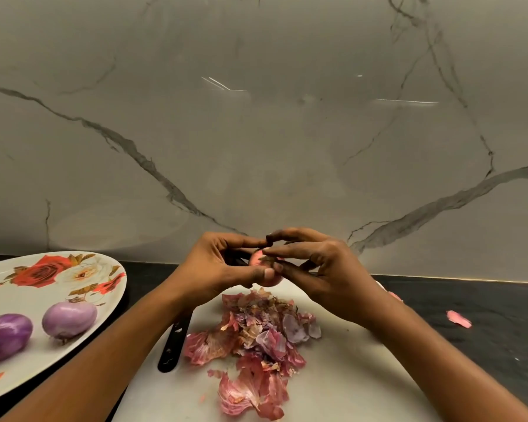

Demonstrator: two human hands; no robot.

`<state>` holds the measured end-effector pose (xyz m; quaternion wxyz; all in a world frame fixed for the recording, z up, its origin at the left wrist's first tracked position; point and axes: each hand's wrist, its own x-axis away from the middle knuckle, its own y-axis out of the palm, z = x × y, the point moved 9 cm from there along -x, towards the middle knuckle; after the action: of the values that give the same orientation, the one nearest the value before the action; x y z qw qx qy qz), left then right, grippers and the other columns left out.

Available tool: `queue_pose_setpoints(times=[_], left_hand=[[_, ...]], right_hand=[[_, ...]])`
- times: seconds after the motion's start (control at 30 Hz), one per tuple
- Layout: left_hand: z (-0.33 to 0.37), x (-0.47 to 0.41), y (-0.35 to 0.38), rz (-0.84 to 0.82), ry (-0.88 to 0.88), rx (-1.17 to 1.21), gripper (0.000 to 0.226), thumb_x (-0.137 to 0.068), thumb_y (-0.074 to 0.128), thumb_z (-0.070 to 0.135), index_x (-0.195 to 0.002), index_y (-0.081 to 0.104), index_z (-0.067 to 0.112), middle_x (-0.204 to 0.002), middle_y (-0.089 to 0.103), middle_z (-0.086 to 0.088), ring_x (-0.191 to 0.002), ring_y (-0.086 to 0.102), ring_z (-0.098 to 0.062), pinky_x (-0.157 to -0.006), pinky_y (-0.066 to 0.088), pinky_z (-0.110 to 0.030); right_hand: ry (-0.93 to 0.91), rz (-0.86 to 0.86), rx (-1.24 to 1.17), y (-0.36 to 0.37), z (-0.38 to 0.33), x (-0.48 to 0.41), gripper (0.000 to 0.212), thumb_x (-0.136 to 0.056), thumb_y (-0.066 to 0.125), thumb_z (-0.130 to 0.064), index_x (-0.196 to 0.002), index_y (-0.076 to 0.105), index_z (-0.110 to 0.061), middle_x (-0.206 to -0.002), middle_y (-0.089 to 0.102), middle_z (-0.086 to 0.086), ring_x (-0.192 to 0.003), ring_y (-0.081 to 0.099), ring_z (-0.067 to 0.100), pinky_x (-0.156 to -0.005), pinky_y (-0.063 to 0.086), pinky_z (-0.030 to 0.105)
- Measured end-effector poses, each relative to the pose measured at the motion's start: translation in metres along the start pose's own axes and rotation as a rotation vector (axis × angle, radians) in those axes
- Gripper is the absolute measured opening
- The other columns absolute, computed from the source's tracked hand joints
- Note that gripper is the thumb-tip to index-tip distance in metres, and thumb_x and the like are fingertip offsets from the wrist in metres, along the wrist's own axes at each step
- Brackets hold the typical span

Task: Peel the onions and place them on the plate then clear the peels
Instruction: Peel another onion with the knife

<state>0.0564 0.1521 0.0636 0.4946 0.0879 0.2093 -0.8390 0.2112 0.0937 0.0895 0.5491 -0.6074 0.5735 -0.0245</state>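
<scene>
The left hand (226, 269) and right hand (320, 269) both grip a small pinkish half-peeled onion (261, 263) above a heap of papery pink-purple peels (256, 339); two glossy purple peeled onions (37, 327) lie on the floral white plate (28, 293).

A: Plate (28, 296)? Onions (69, 318)?
B: White, red and cream roses, brown leaves. Purple, both.
A: Peels (256, 339), board (348, 376)?
B: Pink and lilac; plain white.
A: Wall (256, 132), counter (485, 315)?
B: Grey-veined marble; black.
</scene>
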Motion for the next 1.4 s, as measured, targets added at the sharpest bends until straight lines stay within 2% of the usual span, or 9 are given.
queue_pose_setpoints(times=[0.17, 0.37, 0.53, 0.67, 0.8, 0.97, 1.07, 1.17, 1.4], left_hand=[[-0.003, 0.000, 0.002, -0.043, -0.032, 0.009, 0.047, -0.079, 0.086, 0.016, -0.124, 0.077, 0.018, -0.111, 0.081, -0.004, -0.097, 0.078, -0.027, -0.080, 0.064, -0.039], [-0.006, 0.001, 0.010, -0.084, -0.072, 0.132, 0.048, -0.084, 0.081, 0.023, -0.132, 0.073, 0.022, -0.124, 0.076, -0.005, -0.112, 0.075, -0.028, -0.091, 0.064, -0.043], [-0.001, 0.002, 0.006, -0.032, -0.001, -0.002, 0.056, -0.074, 0.092, 0.013, -0.126, 0.075, 0.023, -0.118, 0.078, -0.001, -0.106, 0.077, -0.024, -0.092, 0.064, -0.038], [0.003, 0.004, 0.007, -0.011, 0.077, -0.144, 0.064, -0.067, 0.097, 0.023, -0.127, 0.075, 0.027, -0.118, 0.077, 0.004, -0.104, 0.078, -0.021, -0.090, 0.064, -0.039], [0.006, 0.005, 0.007, 0.011, 0.130, -0.211, 0.064, -0.066, 0.097, 0.025, -0.126, 0.075, 0.027, -0.118, 0.077, 0.006, -0.102, 0.078, -0.018, -0.086, 0.066, -0.037], [0.010, 0.005, 0.006, 0.029, 0.144, -0.158, 0.060, -0.068, 0.095, 0.022, -0.124, 0.075, 0.028, -0.117, 0.078, 0.008, -0.102, 0.078, -0.018, -0.087, 0.064, -0.032], [0.011, 0.004, 0.007, 0.018, 0.128, -0.009, 0.058, -0.072, 0.092, 0.007, -0.126, 0.074, 0.015, -0.117, 0.079, -0.003, -0.104, 0.078, -0.025, -0.090, 0.064, -0.035], [0.012, 0.006, 0.006, -0.002, 0.113, 0.161, 0.057, -0.075, 0.085, -0.001, -0.129, 0.071, 0.009, -0.118, 0.078, -0.011, -0.107, 0.077, -0.032, -0.091, 0.064, -0.038], [0.011, 0.005, 0.010, -0.091, 0.080, 0.362, 0.053, -0.081, 0.087, 0.002, -0.130, 0.071, 0.012, -0.128, 0.072, -0.018, -0.119, 0.070, -0.040, -0.097, 0.060, -0.040]], right_hand=[[-0.074, -0.036, 0.093, 0.002, -0.005, -0.001, 0.023, -0.100, 0.071, -0.016, -0.122, 0.073, -0.020, -0.123, 0.062, -0.011, -0.108, 0.067, 0.010, -0.083, 0.062, 0.030], [-0.098, 0.124, 0.042, -0.016, -0.007, -0.003, 0.012, -0.097, 0.074, -0.009, -0.110, 0.075, -0.010, -0.111, 0.067, -0.004, -0.103, 0.071, 0.012, -0.087, 0.062, 0.027], [0.010, 0.078, 0.039, -0.010, -0.001, 0.000, 0.006, -0.098, 0.075, -0.021, -0.103, 0.073, -0.018, -0.098, 0.071, -0.010, -0.094, 0.071, 0.006, -0.079, 0.063, 0.026], [0.146, 0.025, 0.074, -0.005, 0.007, 0.004, 0.004, -0.095, 0.072, -0.030, -0.097, 0.070, -0.027, -0.088, 0.072, -0.012, -0.084, 0.070, 0.006, -0.070, 0.062, 0.029], [0.216, -0.041, 0.122, 0.002, 0.013, 0.004, 0.011, -0.099, 0.063, -0.032, -0.103, 0.072, -0.026, -0.089, 0.073, -0.009, -0.082, 0.069, 0.008, -0.069, 0.061, 0.032], [0.237, -0.075, 0.095, 0.003, 0.013, 0.003, 0.010, -0.105, 0.062, -0.026, -0.097, 0.066, -0.030, -0.083, 0.068, -0.011, -0.077, 0.062, 0.002, -0.060, 0.045, 0.017], [0.250, -0.076, -0.118, 0.001, 0.015, 0.001, 0.017, -0.106, 0.060, -0.024, -0.091, 0.065, -0.029, -0.079, 0.065, -0.008, -0.073, 0.058, 0.005, -0.063, 0.044, 0.022], [0.266, -0.049, -0.505, 0.003, 0.014, 0.000, 0.016, -0.106, 0.057, -0.016, -0.094, 0.067, -0.013, -0.076, 0.055, 0.005, -0.070, 0.049, 0.016, -0.062, 0.041, 0.026], [0.386, -0.047, -0.942, 0.012, 0.014, 0.003, 0.015, -0.095, 0.059, -0.020, -0.097, 0.066, -0.007, -0.079, 0.057, 0.008, -0.070, 0.053, 0.015, -0.059, 0.042, 0.022]])
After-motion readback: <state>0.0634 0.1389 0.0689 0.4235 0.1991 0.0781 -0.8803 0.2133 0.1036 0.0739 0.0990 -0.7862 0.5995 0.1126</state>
